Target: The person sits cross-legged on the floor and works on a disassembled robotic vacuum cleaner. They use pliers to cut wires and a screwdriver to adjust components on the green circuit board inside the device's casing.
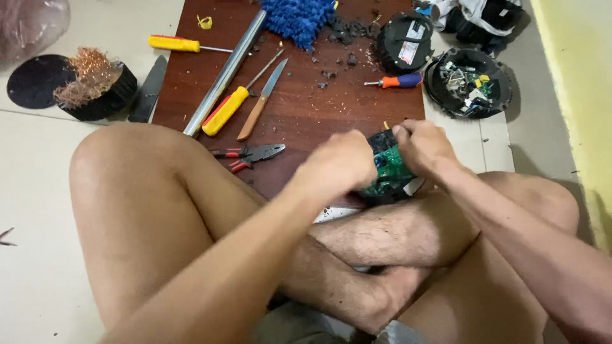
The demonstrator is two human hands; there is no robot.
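1. Green circuit board (389, 167), in a dark housing, sits at the near edge of the brown wooden board (306, 102), just above the person's crossed legs. Both hands hold it.
2. Left hand (338, 167): fist closed on the board's left side, fingers curled tight round it. Whether a small tool is tucked inside, cannot tell.
3. Right hand (422, 145): fingers pinched narrow on the board's top right edge, thumb pressing down.
4. Risk, my judgement: the circuit board is gripped in mid-air over bare legs, so a slip or hard twist could snap it, or a sharp solder point could jab a finger or thigh. Loose bits could drop into the lap.
5. Red-handled pliers (250, 155) lie near the left hand, toward the wooden board's near-left edge, easy to knock with the forearm.
6. Middle left: a yellow-handled screwdriver (226, 109), a wood-handled knife (261, 102), and a long metal tube (224, 73) running diagonally.
7. Far edge: blue mop-like fabric (298, 19), dark crumbs, a round black part (405, 42), and a small orange-and-blue screwdriver (398, 81).
8. Another yellow screwdriver (182, 44) at the far-left corner.
9. Off the right edge, on the floor: a black round shell full of components (468, 83).
10. Off the left edge: a black winding with copper wire (95, 83), and a dark blade (150, 89).
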